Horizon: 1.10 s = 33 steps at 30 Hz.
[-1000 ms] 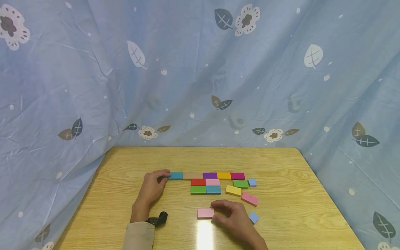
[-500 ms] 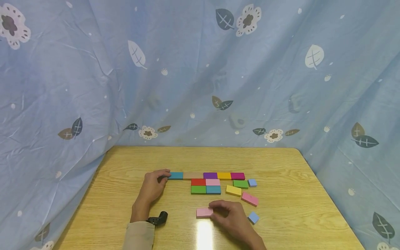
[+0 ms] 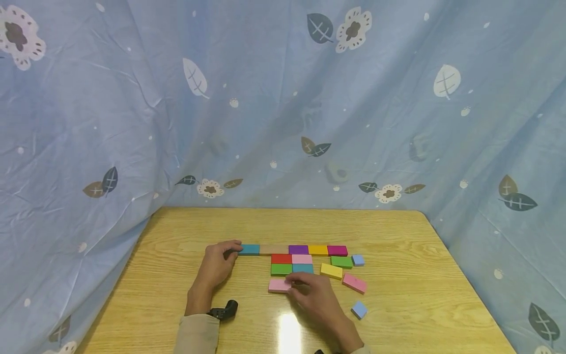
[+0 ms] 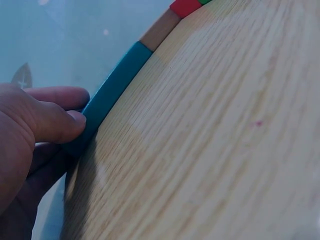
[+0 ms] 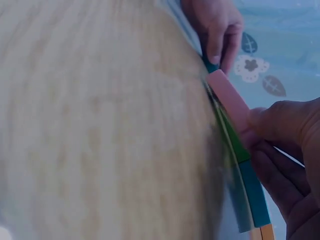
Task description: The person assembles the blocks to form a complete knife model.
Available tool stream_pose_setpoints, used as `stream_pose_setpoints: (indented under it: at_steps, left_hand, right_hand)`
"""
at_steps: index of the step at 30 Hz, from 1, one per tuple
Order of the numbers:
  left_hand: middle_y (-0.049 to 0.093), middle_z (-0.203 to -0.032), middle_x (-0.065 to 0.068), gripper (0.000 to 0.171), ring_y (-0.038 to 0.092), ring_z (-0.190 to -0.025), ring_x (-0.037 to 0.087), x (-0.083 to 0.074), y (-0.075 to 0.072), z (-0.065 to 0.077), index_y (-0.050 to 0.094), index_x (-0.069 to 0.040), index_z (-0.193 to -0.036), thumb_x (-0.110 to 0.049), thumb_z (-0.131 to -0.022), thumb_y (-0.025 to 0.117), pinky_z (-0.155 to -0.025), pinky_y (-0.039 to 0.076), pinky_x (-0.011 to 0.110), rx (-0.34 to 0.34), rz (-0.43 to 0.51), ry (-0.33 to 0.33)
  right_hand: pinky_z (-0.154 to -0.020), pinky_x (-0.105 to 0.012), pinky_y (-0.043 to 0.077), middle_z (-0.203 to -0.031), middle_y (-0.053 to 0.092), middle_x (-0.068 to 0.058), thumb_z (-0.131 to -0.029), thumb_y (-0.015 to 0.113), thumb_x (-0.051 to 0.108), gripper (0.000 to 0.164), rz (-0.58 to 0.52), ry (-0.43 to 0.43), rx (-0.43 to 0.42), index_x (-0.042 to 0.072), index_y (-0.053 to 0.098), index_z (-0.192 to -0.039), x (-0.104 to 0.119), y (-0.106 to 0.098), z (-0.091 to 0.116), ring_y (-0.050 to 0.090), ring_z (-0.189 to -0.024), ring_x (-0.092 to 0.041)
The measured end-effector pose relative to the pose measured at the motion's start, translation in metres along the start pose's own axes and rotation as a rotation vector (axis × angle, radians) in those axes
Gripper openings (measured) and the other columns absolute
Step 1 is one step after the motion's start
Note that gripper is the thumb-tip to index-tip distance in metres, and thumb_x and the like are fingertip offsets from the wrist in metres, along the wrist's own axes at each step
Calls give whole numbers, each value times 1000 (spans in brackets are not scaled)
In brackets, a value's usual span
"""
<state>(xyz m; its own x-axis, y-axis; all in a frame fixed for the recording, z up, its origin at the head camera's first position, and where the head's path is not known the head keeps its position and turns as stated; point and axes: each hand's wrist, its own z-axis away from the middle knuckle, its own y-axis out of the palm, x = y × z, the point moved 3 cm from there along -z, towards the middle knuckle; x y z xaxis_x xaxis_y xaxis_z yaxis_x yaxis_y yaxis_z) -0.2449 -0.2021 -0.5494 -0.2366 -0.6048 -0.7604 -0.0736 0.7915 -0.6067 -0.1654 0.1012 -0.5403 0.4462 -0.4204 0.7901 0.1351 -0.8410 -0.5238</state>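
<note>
My left hand pinches the left end of a blue block, the leftmost in a row of blocks. In the left wrist view its thumb and fingers are around that end of the block. My right hand grips a light pink block by its right end, between thumb and fingers. The pink block is just in front of a two-by-two group, where a green block and another blue block form the near side. Behind them lie a red block and a second light pink block.
The row continues right with a bare wood block, then purple, yellow and magenta ones. Loose to the right lie green, yellow and pink blocks and two small light-blue ones. A patterned curtain surrounds the wooden table.
My right hand has moved forward and left with the light pink block, bringing it close to the two-by-two group. My left hand has stayed on the end of the row.
</note>
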Motion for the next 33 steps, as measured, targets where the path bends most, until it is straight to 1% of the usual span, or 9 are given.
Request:
stream_pose_setpoints:
  at_steps: [4,8,11,14,17,20,25,29,33]
  left_hand:
    - [77,-138,9,26,67,-138,39,-1,0,-1,85,-10,-117,5,-99,74,-120,53,57,-2,-9,4]
    - [77,-138,10,25,68,-137,39,-2,-1,-1,85,-9,-117,5,-99,74,-119,54,57,-6,-17,16]
    - [78,-137,10,24,68,-137,38,-2,-1,-1,85,-9,-117,5,-99,75,-118,55,56,-10,-18,22]
    - [78,-137,10,24,68,-136,38,-2,-1,-1,85,-8,-116,5,-99,75,-118,56,55,-14,-22,26]
    - [77,-138,11,23,68,-137,39,-1,-1,0,84,-7,-117,5,-100,74,-118,56,55,-10,-22,25]
    - [77,-138,12,24,67,-138,40,-2,-1,1,84,-6,-117,5,-100,74,-119,55,57,-7,-15,16]
    - [76,-140,12,24,66,-139,41,-2,0,2,84,-6,-118,6,-99,74,-121,53,58,-3,-9,3]
    - [76,-139,11,24,66,-139,41,-2,0,1,84,-6,-118,5,-99,74,-121,52,58,-3,-6,0]
    - [76,-139,11,24,66,-139,40,-3,0,1,84,-7,-117,5,-99,74,-122,52,57,-1,-2,-5]
  right_hand:
    - [-98,-30,67,-119,83,2,-97,80,3,29,69,39,35,11,82,-124,-2,3,1,79,-110,-14]
    - [-101,-34,67,-121,83,3,-97,80,5,30,139,10,31,11,81,-126,3,1,2,78,-113,-15]
    - [-97,-34,68,-118,83,0,-96,81,3,28,148,-40,10,10,82,-123,8,0,1,80,-110,-17]
    - [-93,-33,69,-113,84,-1,-95,81,2,23,160,-119,4,9,83,-117,12,1,-1,80,-105,-17]
    - [-91,-31,68,-108,84,0,-95,83,3,18,201,-200,10,9,84,-111,14,4,-4,80,-100,-15]
    - [-89,-29,68,-105,84,2,-95,84,6,15,275,-249,7,11,84,-109,13,6,-8,79,-97,-13]
    - [-91,-31,68,-106,84,4,-97,83,9,14,344,-231,11,14,85,-110,12,7,-13,79,-100,-12]
    - [-94,-33,68,-108,84,5,-98,83,9,15,352,-189,30,15,85,-111,11,6,-15,79,-103,-12]
    - [-95,-33,68,-109,84,5,-98,83,8,16,362,-170,43,15,85,-112,10,6,-17,79,-104,-13]
